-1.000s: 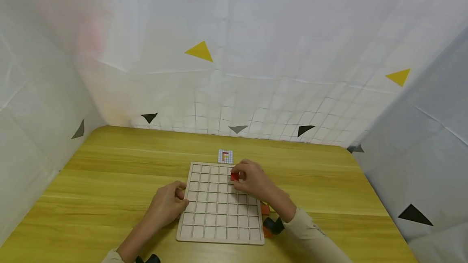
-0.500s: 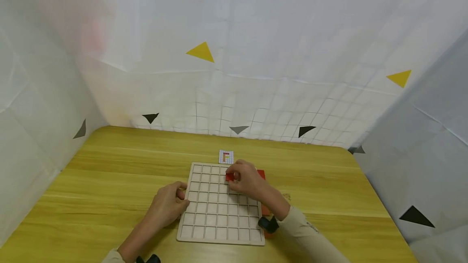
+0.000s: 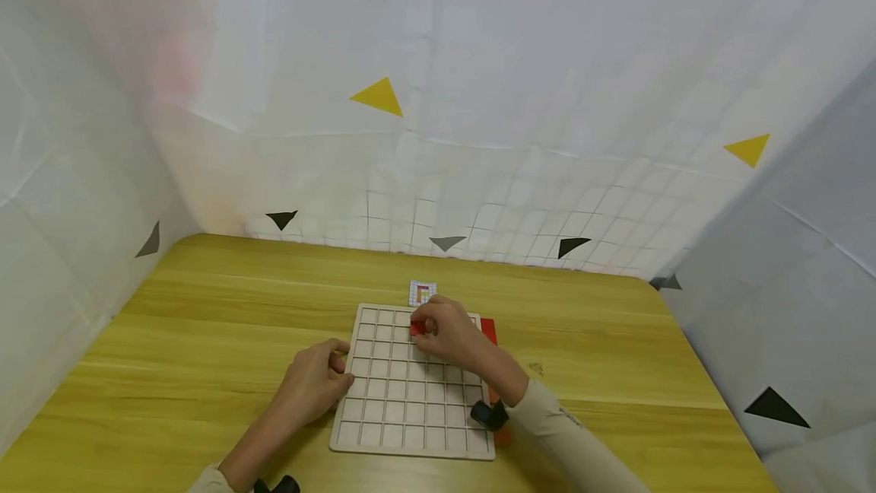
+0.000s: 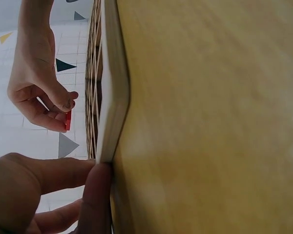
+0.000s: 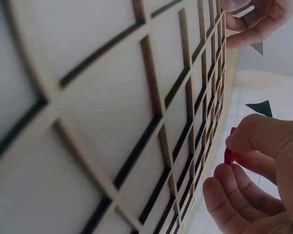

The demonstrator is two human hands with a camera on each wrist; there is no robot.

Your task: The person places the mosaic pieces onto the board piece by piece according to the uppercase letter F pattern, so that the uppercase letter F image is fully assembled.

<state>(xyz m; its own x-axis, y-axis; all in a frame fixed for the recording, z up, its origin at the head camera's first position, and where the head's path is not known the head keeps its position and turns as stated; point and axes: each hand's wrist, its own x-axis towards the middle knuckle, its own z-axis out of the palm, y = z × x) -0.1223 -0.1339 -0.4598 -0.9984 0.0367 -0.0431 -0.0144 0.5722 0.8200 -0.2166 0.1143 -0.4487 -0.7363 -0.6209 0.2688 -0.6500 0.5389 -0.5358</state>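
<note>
A pale wooden grid board (image 3: 392, 411) lies on the table, its square cells framed by raised ribs. My left hand (image 3: 311, 384) is at the board's left edge; in the left wrist view its finger and thumb pinch the board's edge (image 4: 115, 92). Between thumb and fingers my right hand (image 3: 448, 335) holds a small red square tile (image 3: 417, 328) over the far rows of the grid. The right wrist view shows the tile (image 5: 228, 153) edge-on, raised off the board's face.
A small card (image 3: 419, 291) printed with a coloured pattern on a grid lies just beyond the board. Red pieces (image 3: 489, 330) show along the board's right side, partly hidden by the right forearm. White sheeting (image 3: 547, 97) with triangle marks encloses the table's back and sides.
My right hand has moved left across the far rows with the red tile, uncovering red pieces right of the board. The left hand has stayed at the board's edge.
</note>
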